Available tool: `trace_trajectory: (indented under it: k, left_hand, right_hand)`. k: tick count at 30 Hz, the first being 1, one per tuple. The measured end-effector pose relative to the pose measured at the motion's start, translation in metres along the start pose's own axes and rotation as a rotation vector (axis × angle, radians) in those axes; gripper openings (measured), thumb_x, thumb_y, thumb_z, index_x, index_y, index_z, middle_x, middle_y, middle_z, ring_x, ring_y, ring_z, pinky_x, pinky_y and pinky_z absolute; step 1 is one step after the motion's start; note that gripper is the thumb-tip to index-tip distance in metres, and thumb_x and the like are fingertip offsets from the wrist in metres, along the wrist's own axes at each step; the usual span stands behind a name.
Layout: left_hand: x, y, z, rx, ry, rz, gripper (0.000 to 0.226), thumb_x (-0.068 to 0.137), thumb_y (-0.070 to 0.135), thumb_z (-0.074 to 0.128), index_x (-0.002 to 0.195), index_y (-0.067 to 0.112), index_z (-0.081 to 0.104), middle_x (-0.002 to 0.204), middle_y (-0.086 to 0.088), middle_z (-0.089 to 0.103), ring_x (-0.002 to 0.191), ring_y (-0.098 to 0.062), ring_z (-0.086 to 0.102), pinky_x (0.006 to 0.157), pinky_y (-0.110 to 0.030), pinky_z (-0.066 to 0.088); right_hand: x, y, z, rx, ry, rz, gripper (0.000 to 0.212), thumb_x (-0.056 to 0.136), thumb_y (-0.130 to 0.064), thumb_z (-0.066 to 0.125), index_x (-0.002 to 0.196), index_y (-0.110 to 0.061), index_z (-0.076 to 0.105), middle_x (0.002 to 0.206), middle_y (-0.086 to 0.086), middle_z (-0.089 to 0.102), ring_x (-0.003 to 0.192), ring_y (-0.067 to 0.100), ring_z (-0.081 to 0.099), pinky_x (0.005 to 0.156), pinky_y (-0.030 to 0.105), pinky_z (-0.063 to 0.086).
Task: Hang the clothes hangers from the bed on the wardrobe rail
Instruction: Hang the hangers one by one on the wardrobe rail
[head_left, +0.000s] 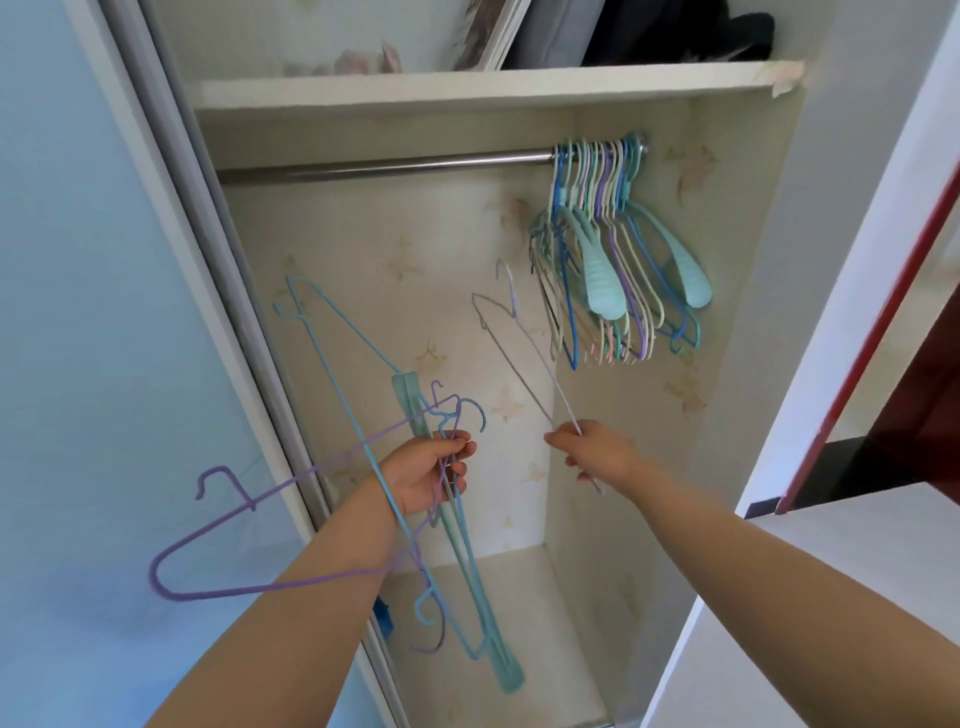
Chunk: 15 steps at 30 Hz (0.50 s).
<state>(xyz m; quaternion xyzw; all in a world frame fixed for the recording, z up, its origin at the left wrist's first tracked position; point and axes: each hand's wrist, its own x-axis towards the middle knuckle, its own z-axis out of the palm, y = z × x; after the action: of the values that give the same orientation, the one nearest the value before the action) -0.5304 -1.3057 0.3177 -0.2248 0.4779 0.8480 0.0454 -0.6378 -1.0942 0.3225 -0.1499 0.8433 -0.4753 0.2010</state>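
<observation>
The right hand (597, 449) pinches a thin white hanger (524, 353) by its lower end, its length slanting up-left, hook uppermost below the rail (384, 167) (the left hand (426, 475) grips the remaining bundle (363, 467), lower left).

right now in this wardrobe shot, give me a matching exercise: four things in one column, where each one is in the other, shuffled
Things
1. pale thin hanger
2. purple hanger
3. hanger bunch
4. shelf

Places
A. on the right end of the rail
B. pinched in the right hand
C. above the rail
D. held with others in the left hand

Pairs: 1-B, 2-D, 3-A, 4-C
</observation>
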Motion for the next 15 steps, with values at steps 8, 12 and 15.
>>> trace_trajectory:
  k: [8,12,15]
  left_hand:
    - [0.002,0.046,0.017,0.047,0.083,0.097,0.027,0.099,0.005,0.04,0.08,0.017,0.053,0.057,0.003,0.065,0.035,-0.007,0.045,0.04,-0.015,0.039]
    - [-0.002,0.063,0.024,0.059,0.091,0.163,0.025,0.099,0.006,0.041,0.081,0.018,0.053,0.055,0.004,0.064,0.035,-0.006,0.044,0.039,-0.014,0.037]
    - [-0.004,0.07,0.028,0.059,0.079,0.199,0.024,0.099,0.008,0.043,0.084,0.02,0.056,0.054,0.004,0.063,0.036,-0.005,0.045,0.04,-0.013,0.036]
  right_hand:
    - [0.003,-0.092,0.0,0.313,0.062,-0.059,0.045,0.102,-0.044,0.029,0.122,-0.009,0.047,0.103,0.01,0.055,0.07,0.016,0.054,0.048,0.029,0.049]
    - [0.01,-0.137,-0.016,0.268,0.122,-0.127,0.061,0.097,-0.059,0.028,0.115,-0.006,0.054,0.097,0.011,0.058,0.069,0.018,0.054,0.051,0.027,0.045]
    - [0.02,-0.162,-0.031,0.294,0.146,-0.108,0.068,0.094,-0.065,0.024,0.112,-0.007,0.055,0.095,0.013,0.059,0.069,0.021,0.055,0.053,0.027,0.044]
